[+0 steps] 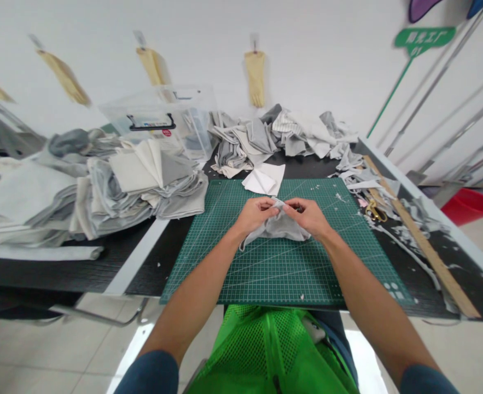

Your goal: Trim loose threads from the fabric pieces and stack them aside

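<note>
A piece of light grey fabric (280, 227) hangs bunched between my two hands, its lower part resting over the green cutting mat (257, 273). My left hand (258, 212) pinches its top edge from the left. From the right, my right hand (307, 215) pinches the same edge, its fingertips close to those of the left. Just beyond my hands, white folded cloth pieces (266, 178) lie across the mat's far edge. The fingers partly cover the gripped edge.
Stacks of grey and white fabric (143, 180) fill the left, before a clear plastic box (163, 117). More fabric (261, 137) is heaped at the back. Gold-handled scissors (376, 212), scraps and a wooden ruler (422, 241) lie right. A red bucket (471, 206) stands beyond the table.
</note>
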`<state>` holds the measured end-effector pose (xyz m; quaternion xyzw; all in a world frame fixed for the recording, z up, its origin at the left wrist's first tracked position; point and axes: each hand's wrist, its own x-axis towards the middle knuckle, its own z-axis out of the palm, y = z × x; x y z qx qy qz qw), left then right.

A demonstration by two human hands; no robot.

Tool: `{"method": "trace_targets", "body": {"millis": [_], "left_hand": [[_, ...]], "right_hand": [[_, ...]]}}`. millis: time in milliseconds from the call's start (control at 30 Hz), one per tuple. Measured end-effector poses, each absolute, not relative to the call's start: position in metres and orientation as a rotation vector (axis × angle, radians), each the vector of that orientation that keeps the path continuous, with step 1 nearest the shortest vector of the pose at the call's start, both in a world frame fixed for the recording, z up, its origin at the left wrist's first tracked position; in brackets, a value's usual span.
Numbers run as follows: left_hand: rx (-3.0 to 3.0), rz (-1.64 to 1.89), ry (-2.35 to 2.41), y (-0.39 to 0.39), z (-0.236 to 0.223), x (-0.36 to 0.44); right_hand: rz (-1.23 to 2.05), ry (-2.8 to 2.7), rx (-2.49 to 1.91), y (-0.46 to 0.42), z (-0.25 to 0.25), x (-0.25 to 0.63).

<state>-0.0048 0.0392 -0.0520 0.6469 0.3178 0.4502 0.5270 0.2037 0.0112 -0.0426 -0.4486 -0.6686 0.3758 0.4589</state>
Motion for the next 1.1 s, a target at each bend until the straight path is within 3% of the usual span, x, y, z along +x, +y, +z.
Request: {"method": "trace_targets", "body": {"millis": [933,1100], "left_hand": [[1.592,1.141,0.75,0.037,-0.049,-0.007],[1.58,1.181,0.789,0.038,-0.05,-0.005]], "right_hand": [[1.059,-1.569,-1.02,0.004,-0.037,0.195],[0.861,-1.593,-1.054,0.001,-0.033,0.192]]}}
